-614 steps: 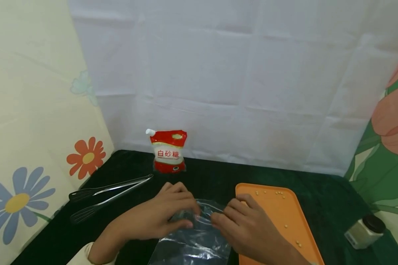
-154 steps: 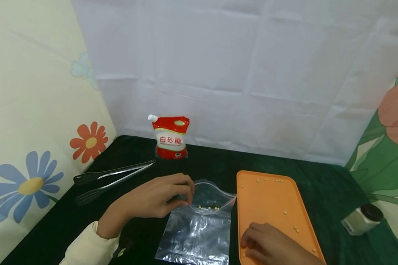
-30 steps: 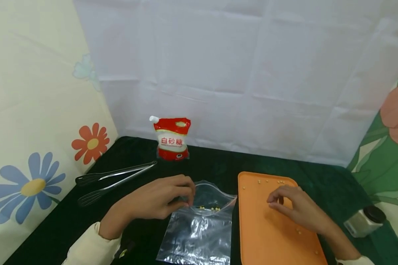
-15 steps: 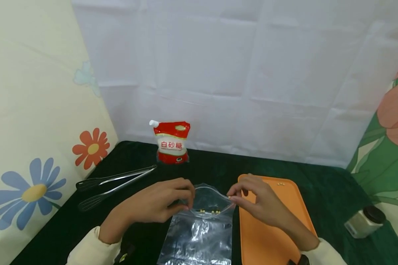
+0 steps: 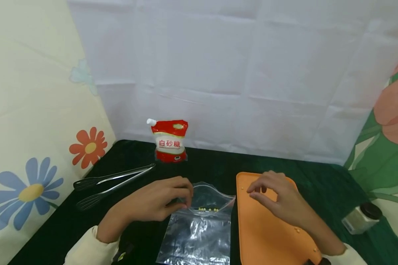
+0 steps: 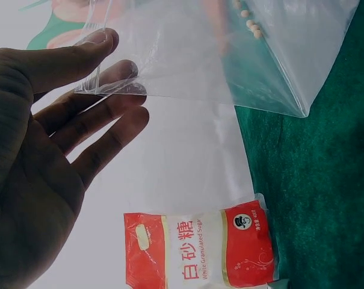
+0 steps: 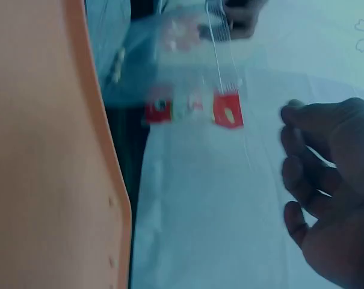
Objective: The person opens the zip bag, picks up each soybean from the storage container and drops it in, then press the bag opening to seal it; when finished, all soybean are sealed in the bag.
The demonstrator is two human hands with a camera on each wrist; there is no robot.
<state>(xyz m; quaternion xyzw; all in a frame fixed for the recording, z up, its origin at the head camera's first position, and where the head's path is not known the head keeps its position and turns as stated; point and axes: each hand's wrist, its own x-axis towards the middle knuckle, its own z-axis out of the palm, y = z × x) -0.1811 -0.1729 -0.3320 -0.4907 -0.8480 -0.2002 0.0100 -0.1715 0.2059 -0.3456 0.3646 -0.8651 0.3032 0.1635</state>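
I see a pouch of sugar [image 5: 170, 142] standing beyond the bag, tongs [image 5: 121, 184] to the left, a jar [image 5: 361, 219] far right, and an orange tray [image 5: 257, 228] crowding the bag's right side. On the dark green table [image 5: 318, 178], the clear bag [image 5: 199, 239] runs lengthwise near to far, its gaping mouth at the far end, small beans [image 5: 208, 209] just inside. My left hand [image 5: 159, 198] pinches the mouth's left edge, while my right hand [image 5: 278, 198] hangs loosely curled above the tray, nothing visible between its fingers
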